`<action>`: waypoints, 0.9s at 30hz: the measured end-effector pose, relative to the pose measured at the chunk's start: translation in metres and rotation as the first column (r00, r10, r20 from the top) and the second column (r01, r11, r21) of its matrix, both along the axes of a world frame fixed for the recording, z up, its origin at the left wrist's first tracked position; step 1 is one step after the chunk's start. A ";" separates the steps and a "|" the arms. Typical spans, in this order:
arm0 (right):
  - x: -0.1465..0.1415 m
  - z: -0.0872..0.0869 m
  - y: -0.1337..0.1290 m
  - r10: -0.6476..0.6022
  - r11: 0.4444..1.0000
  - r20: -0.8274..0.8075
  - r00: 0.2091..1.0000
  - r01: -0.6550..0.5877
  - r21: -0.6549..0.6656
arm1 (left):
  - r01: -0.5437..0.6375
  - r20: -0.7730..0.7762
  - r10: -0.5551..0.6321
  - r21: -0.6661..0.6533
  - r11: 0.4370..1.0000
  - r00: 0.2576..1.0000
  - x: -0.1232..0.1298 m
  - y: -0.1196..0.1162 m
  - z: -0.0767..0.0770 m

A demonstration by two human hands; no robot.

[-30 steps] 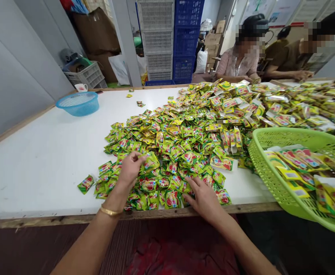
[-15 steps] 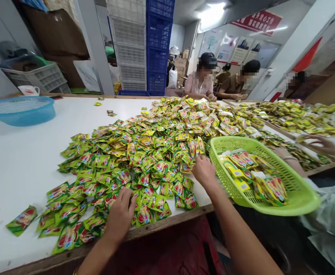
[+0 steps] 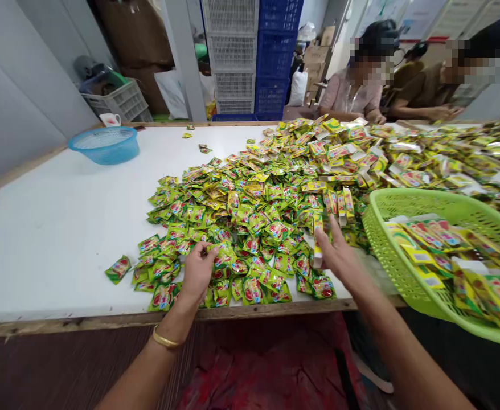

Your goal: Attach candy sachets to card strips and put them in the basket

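My left hand [image 3: 197, 272], with a gold bangle at the wrist, pinches a shiny green sachet [image 3: 223, 254] with a watermelon print between thumb and fingertips. It hovers at the front of a heap of similar sachets [image 3: 254, 290]. My right hand [image 3: 343, 259] is slightly blurred and holds a narrow yellow carton [image 3: 318, 239] by its side, index finger pointing forward. The carton's white end faces me. Just beyond that hand, a few narrow cartons [image 3: 339, 204] stand side by side against the heap.
A green plastic basket [image 3: 378, 250] holding flat yellow cartons stands at the right table edge. Many yellow cartons [image 3: 344, 151] are piled behind. A blue basket [image 3: 105, 156] sits far left. Co-workers [image 3: 355, 94] sit across the table. Stacked crates [image 3: 233, 62] rise behind.
My view has shifted to the right-to-left sense, so the scene sits closer and lower basket parts leave frame. My left hand has lifted a sachet; my right hand now has a narrow carton.
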State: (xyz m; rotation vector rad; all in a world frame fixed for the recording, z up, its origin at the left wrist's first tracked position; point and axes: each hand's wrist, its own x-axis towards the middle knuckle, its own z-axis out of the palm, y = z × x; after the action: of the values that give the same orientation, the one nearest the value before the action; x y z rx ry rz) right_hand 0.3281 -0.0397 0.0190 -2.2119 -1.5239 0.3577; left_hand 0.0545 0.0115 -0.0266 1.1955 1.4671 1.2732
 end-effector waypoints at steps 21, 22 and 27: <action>-0.077 -0.013 -0.006 0.776 0.607 0.424 0.466 -0.733 -0.306 | 0.060 0.208 -0.053 -0.028 0.998 0.977 0.001 -0.013 0.006; -0.079 -0.012 -0.006 0.753 0.639 0.431 0.498 -0.711 -0.295 | 0.066 0.197 -0.061 -0.017 0.998 0.979 0.001 -0.015 0.009; -0.094 -0.016 -0.013 0.503 0.856 0.483 0.717 -0.491 -0.163 | 0.036 0.120 -0.041 0.038 0.999 0.992 0.009 -0.016 0.012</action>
State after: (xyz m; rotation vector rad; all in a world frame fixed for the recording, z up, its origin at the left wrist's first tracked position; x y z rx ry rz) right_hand 0.2339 -0.0524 0.0028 -1.9601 -2.4290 -0.0844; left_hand 0.0636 -0.0047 -0.0144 1.1440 1.3332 1.3268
